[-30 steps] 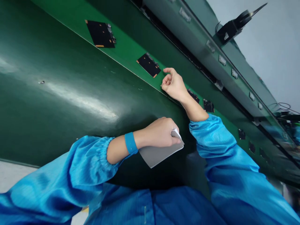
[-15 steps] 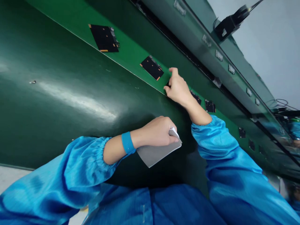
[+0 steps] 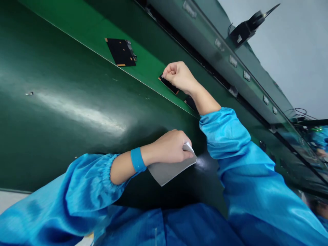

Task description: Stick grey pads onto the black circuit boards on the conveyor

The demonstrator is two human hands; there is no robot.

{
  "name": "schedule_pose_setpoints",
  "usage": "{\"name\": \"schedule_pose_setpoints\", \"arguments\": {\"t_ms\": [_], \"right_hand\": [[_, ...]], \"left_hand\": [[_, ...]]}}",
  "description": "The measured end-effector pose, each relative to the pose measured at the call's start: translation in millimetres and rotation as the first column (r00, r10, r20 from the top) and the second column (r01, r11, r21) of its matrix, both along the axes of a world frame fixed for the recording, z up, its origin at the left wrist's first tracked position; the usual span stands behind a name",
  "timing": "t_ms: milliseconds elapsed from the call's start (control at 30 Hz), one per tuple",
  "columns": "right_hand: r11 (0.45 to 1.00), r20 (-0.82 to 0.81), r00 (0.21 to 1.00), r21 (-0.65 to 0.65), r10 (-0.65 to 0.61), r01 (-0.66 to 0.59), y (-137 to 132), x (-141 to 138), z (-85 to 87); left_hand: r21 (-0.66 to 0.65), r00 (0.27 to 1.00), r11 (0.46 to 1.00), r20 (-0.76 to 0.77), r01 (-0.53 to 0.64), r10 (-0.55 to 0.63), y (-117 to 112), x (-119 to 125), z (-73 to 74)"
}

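My left hand [image 3: 170, 147] is closed around a grey sheet [image 3: 166, 169] with a white corner, held low over the dark green table. A blue band circles that wrist. My right hand [image 3: 179, 75] is curled into a loose fist over a small black board [image 3: 169, 85] on the bright green conveyor belt [image 3: 89, 30], its fingertips down at the board's top edge. Whether the fingers grip the board is hidden. Another black board [image 3: 121, 52] lies further left on the belt. A dark piece [image 3: 190, 101] lies on the belt just below my right wrist.
The dark green table [image 3: 64, 102] carries a tiny scrap [image 3: 29, 93] at its left. Several more small boards [image 3: 263, 146] lie down the belt to the right. A rail with labels [image 3: 230, 61] runs above the belt, and a black device [image 3: 246, 29] sits above it.
My right hand moved left and up along the belt and now rests closed on the small black board. My left hand kept its hold on the grey sheet.
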State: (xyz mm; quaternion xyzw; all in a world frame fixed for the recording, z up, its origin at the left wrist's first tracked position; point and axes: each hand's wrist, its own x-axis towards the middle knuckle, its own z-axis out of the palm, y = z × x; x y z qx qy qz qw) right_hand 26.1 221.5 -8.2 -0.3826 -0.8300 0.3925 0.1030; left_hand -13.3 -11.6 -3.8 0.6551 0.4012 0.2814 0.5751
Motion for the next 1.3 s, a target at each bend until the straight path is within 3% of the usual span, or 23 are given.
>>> {"name": "schedule_pose_setpoints", "arguments": {"t_ms": [133,333,667,900,1067,1167,1233,1300], "right_hand": [[0.999,0.028,1.0,-0.032,0.01,-0.009,1,-5,-4.6],[0.996,0.039,0.996,-0.035,-0.081,0.082,-1,8,-9.2],[0.992,0.061,0.991,-0.017,-0.12,0.121,-1,26,-11.9],[0.983,0.184,0.977,0.17,-0.103,0.072,-4,32,-12.1],[0.913,0.121,0.971,0.38,-0.208,0.148,-16,55,-0.7],[0.958,-0.066,0.986,0.235,-0.151,0.162,-52,90,8.5],[0.995,-0.216,0.974,0.058,-0.066,0.08,-84,116,10.1],[0.998,-0.298,0.954,-0.059,-0.022,0.004,-114,138,8.8]], "left_hand": [[-0.007,1.0,1.0,0.003,0.014,-0.014,0,0,-0.1],[0.001,1.0,1.0,0.009,-0.003,0.002,0,1,0.0],[0.001,1.0,1.0,-0.013,0.009,-0.009,0,1,0.3],[-0.015,1.0,1.0,-0.008,-0.011,0.011,2,-2,1.0],[-0.082,0.964,0.961,-0.015,-0.266,0.266,13,-13,-3.6],[-0.07,0.898,0.896,-0.041,-0.439,0.437,21,-20,-3.2],[-0.07,0.859,0.856,-0.054,-0.512,0.509,24,-23,-2.1],[-0.077,0.836,0.832,-0.067,-0.549,0.545,25,-24,-1.0]]}}
